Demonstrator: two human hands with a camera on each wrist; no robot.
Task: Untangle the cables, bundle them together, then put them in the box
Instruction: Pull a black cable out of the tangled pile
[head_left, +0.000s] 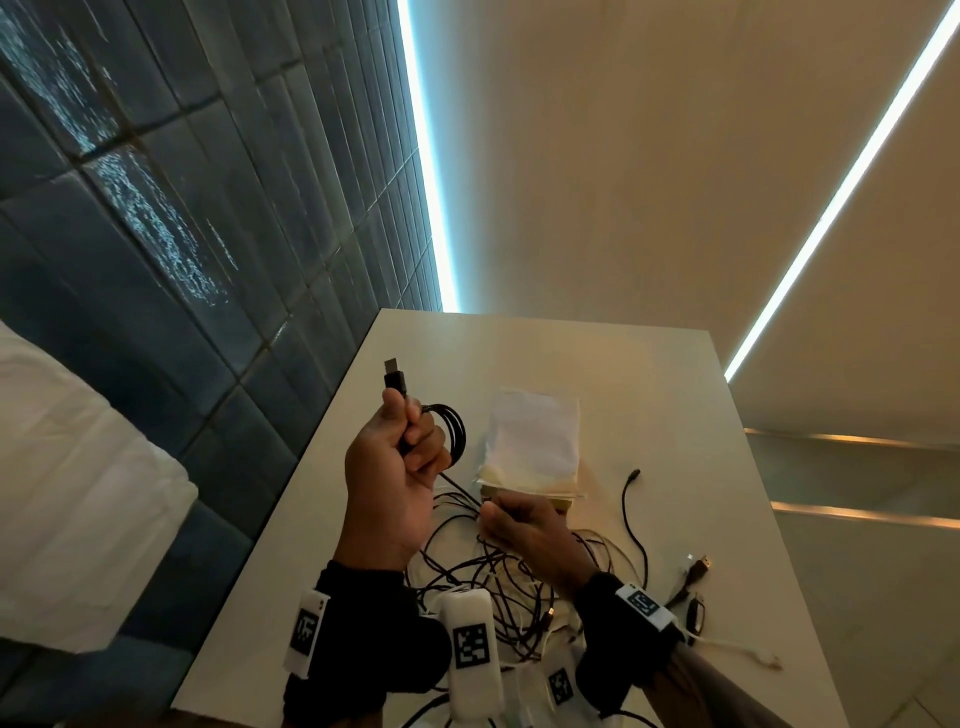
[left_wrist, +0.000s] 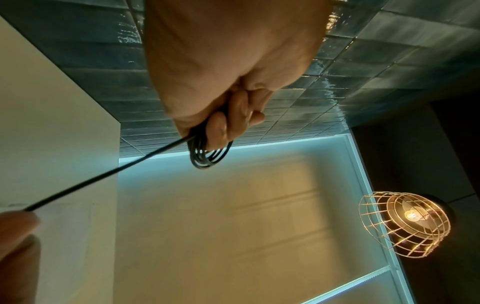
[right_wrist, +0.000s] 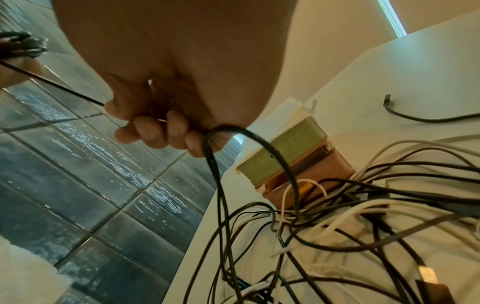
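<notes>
My left hand (head_left: 400, 457) is raised over the white table (head_left: 675, 395) and grips a black cable wound into small loops (head_left: 456, 434), its USB plug (head_left: 395, 375) sticking up past the thumb. In the left wrist view the coil (left_wrist: 207, 156) hangs below my curled fingers (left_wrist: 221, 127) and one taut strand (left_wrist: 103, 176) runs down-left. My right hand (head_left: 524, 530) holds that same strand (right_wrist: 52, 86) in its curled fingers (right_wrist: 155, 133), just above the tangle of black and white cables (head_left: 498, 587) (right_wrist: 337, 216). The box (head_left: 535, 441) (right_wrist: 285, 154) stands behind the tangle, with white paper over its top.
A loose black cable end (head_left: 631, 499) lies right of the box, and more plugs (head_left: 698, 569) lie at the table's right side. A blue tiled wall (head_left: 156, 208) runs along the table's left edge. White bedding (head_left: 78, 493) sits lower left. A wire-cage lamp (left_wrist: 405, 224) shows in the left wrist view.
</notes>
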